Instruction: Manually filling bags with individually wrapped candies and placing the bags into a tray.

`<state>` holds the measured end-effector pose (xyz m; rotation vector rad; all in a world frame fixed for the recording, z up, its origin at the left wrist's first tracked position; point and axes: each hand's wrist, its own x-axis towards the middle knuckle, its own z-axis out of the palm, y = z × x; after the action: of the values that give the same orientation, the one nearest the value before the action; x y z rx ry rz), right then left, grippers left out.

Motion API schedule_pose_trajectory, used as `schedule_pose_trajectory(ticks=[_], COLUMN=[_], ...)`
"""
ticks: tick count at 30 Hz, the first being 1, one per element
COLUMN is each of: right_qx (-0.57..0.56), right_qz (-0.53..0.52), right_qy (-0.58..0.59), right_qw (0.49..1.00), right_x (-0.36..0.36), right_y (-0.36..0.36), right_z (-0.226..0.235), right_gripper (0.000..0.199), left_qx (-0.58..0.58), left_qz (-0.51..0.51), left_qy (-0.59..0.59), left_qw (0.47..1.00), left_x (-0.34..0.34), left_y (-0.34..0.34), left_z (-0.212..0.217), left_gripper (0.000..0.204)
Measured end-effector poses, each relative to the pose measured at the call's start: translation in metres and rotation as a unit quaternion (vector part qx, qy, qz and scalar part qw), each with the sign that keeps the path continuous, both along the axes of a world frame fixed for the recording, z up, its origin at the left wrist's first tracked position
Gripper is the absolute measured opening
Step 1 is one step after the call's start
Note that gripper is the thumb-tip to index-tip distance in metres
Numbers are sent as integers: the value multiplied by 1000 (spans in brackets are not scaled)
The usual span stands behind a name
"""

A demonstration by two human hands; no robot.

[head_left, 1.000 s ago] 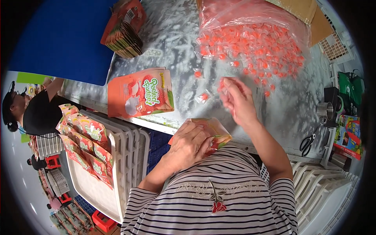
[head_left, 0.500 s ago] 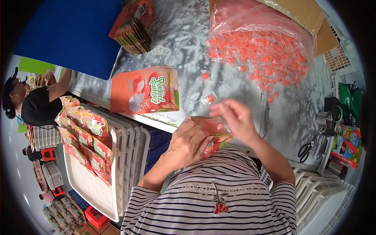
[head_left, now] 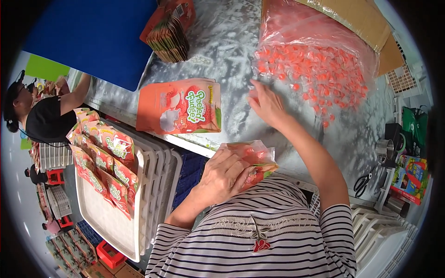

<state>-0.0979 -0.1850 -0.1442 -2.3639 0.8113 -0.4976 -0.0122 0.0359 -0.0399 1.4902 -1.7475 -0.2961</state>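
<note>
My left hand [head_left: 223,175] grips an orange stand-up pouch [head_left: 256,160] with its mouth open, held against my striped shirt at the table's near edge. My right hand [head_left: 265,104] is stretched out flat over the silvery table [head_left: 227,51], fingers spread, touching loose orange wrapped candies near the edge of a big heap [head_left: 315,74] that spills from a clear plastic bag [head_left: 301,23]. An empty orange pouch [head_left: 178,107] with a fruit picture lies flat on the table to the left of my right hand.
A stack of flat pouches [head_left: 168,33] stands at the far left of the table. A white tray [head_left: 111,213] on stacked trays holds filled pouches [head_left: 99,162] at my left. Another person in black [head_left: 44,118] works at far left. Scissors [head_left: 361,183] and a cardboard box [head_left: 371,23] lie right.
My right hand left the pouch's mouth and reached forward to the candies on the table. My left hand kept the pouch in place.
</note>
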Motion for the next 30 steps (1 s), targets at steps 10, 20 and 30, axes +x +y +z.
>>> schedule_pose_trajectory(ticks=[10,20,30], right_qx=[325,165,186], right_qz=[-26,165,194], right_qy=[0,-45,165], right_qw=[945,971,949], right_x=[-22,-76,-111], right_y=[13,67,49], right_z=[49,135,182], right_gripper=[21,28,21], left_qx=[6,-39,-124], left_qz=[7,-15,-104], left_qy=[12,-13,-49], left_qw=[1000,999,986], left_x=[4,-7,-45], left_y=[-4,-23,-46], left_z=[-6,0,15], left_gripper=[13,18,25])
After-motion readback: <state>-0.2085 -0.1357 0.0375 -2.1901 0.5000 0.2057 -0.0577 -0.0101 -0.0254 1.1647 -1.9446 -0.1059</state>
